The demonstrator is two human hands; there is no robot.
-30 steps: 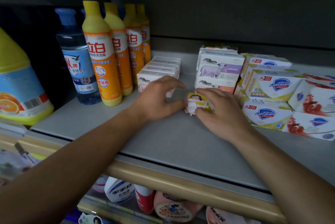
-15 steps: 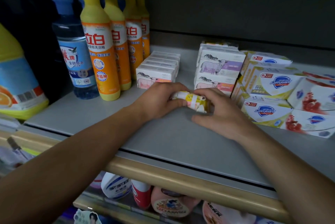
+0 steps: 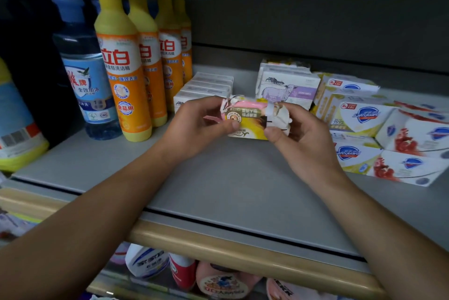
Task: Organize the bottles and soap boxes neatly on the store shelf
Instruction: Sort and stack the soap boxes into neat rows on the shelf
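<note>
We hold a paper-wrapped soap bar (image 3: 245, 118) just above the shelf (image 3: 218, 190), in front of the stacked soap boxes. Our left hand (image 3: 194, 127) pinches one end, thumb on the near face and fingers curled over the top; our right hand (image 3: 298, 134) pinches the other end, where the white wrapper is crumpled and torn. Both grips are narrow, closed onto the bar itself.

We judge it light and firm inside, but its loose wrapper looks fragile and could tear further, so the flat faces near the middle seem the safer hold. Beyond our left grip stand the white boxes (image 3: 206, 86) and yellow bottles (image 3: 121, 69); beyond our right grip sit the sheep-print boxes (image 3: 289, 86) and, further right, the Safeguard boxes (image 3: 364, 117).
</note>
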